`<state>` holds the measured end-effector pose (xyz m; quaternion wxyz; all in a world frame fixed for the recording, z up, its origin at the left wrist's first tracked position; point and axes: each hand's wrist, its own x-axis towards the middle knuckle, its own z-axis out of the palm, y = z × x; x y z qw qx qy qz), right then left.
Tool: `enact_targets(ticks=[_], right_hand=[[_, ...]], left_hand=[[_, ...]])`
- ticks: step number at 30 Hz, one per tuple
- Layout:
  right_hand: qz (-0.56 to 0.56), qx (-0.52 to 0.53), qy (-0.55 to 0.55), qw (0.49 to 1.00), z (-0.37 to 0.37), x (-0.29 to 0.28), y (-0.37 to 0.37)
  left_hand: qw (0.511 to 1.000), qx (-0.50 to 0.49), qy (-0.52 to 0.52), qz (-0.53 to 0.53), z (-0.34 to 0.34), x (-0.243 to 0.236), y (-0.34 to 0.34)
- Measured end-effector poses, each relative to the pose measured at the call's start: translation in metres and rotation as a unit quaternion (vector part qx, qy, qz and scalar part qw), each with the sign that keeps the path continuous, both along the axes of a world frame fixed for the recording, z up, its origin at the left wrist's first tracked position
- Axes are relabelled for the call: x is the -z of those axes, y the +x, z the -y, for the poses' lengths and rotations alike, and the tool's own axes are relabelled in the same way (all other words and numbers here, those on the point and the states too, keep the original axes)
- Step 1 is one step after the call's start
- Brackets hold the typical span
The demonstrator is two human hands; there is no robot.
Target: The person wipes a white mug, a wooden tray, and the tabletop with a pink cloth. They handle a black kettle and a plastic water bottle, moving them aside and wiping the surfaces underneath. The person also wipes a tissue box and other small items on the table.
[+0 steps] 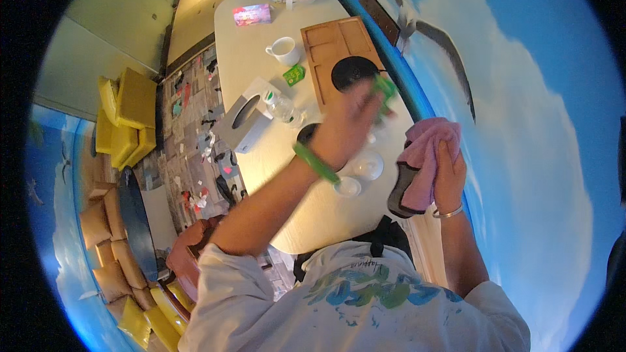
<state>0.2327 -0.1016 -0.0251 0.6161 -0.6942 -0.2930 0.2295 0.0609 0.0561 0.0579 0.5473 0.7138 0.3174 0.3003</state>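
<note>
Green thing: my left hand (349, 127) was closed around a small green object (385, 86), blurred, just right of frame centre, over the lower edge of the wooden tray (326, 42); I could not tell what kind of object it was
Pink cloth: my right hand (448, 173) had its fingers clamped on a bunched pink cloth (430, 146) at centre right, with a dark flat item (399, 189) hanging under it
Left wrist: a green band (315, 163) sat on it
Done so far: I judged the wiping as under way, both hands loaded and raised above the table (261, 156); nothing showed which pieces were already clean
Left to do: two small white bowls (368, 165), (347, 186) sat below my left hand, a dark round dish (353, 72) lay on the tray, and a white cup (285, 50) stood in the upper middle; all looked untouched
Farther out: a clear plastic bottle (282, 107), a grey box (244, 120) and a green packet (294, 75) lay left of centre
</note>
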Motion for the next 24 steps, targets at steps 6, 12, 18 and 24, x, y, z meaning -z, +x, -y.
enact_targets(ticks=[6, 12, 18, 24], right_hand=[[-0.027, -0.026, -0.018, 0.999, -0.018, 0.024, 0.011], [-0.160, -0.099, -0.042, 0.981, -0.033, 0.046, 0.021], [-0.153, -0.050, -0.113, 0.980, -0.038, 0.065, 0.039], [-0.188, -0.085, -0.144, 0.968, -0.040, 0.089, 0.041]], left_hand=[[0.909, -0.147, 0.306, -0.241, -0.225, 0.086, 0.021], [0.787, -0.047, 0.310, -0.531, -0.346, 0.219, 0.022], [0.766, -0.069, 0.329, -0.548, -0.357, 0.247, 0.075], [0.771, -0.104, 0.365, -0.512, -0.373, 0.266, 0.061]])
